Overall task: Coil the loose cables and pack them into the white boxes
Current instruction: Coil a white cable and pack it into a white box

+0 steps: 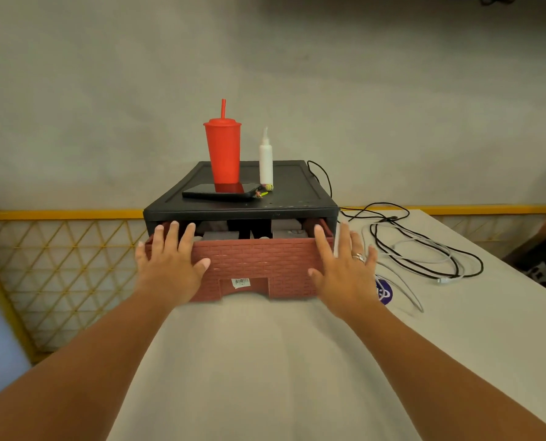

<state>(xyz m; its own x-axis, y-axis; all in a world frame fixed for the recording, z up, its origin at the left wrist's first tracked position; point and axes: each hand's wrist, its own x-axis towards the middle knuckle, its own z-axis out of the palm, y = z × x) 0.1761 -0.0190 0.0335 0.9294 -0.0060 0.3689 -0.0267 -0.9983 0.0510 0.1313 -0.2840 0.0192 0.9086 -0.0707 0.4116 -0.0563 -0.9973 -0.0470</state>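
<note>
A single wide-angle view, taken from the person's head, looks forward and down along both bare forearms; the left hand (169, 262) and right hand (345, 268) sit mid-frame, close to the lens; the table (265, 361) fills the near and middle ground, running away to a black drawer unit (243, 203) at centre; beyond it the far wall takes the upper half; straight lines bow toward the edges; loose cables (424, 249) lie at right; there is no second view to compare.
</note>
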